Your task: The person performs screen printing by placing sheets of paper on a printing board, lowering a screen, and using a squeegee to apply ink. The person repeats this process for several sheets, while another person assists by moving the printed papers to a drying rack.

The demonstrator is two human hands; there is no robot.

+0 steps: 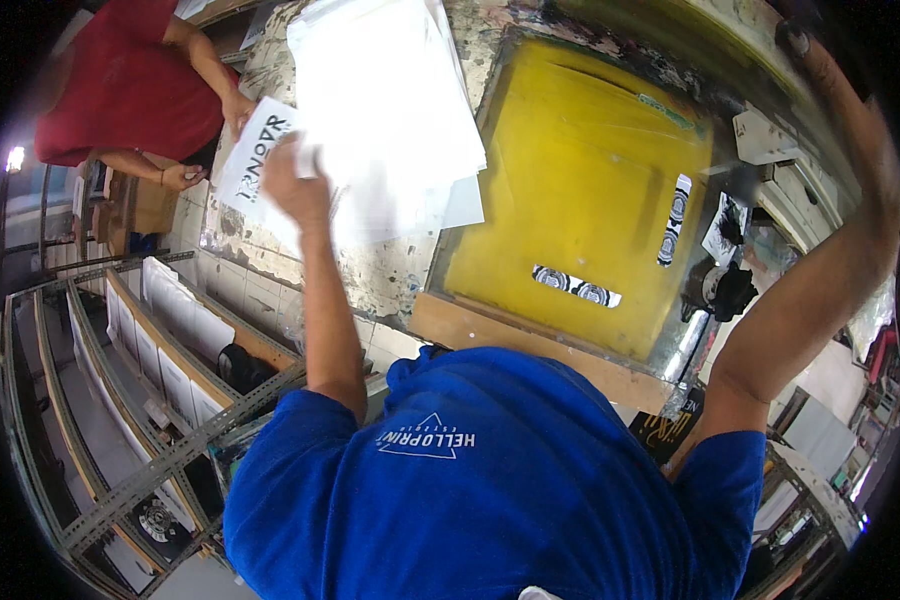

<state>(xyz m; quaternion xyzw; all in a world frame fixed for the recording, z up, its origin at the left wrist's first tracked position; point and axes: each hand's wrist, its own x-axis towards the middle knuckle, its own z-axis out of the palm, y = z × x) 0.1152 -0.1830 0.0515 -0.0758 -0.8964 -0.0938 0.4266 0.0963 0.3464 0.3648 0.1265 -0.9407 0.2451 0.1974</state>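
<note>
My left hand (pixel 296 187) is smeared by motion above a white sheet with black print (pixel 232 183); whether its fingers grip that sheet cannot be told. Beside it lies a stack of white paper (pixel 380 110), loosely piled. My right arm reaches far out to the right, and my right hand (pixel 800 48) sits at the dark upper-right rim, its fingers too dim to read. Between my arms is a printing screen with yellow mesh (pixel 590 160); two black-and-white patterned strips (pixel 576 286) show on it.
A person in a red shirt (pixel 120 70) stands at the upper left, one hand (pixel 238 112) at the printed sheet. Metal racks with boards (pixel 175 375) fill the lower left. Black-stained rags (pixel 725 292) lie right of the screen. A wooden strip (pixel 520 335) borders its near edge.
</note>
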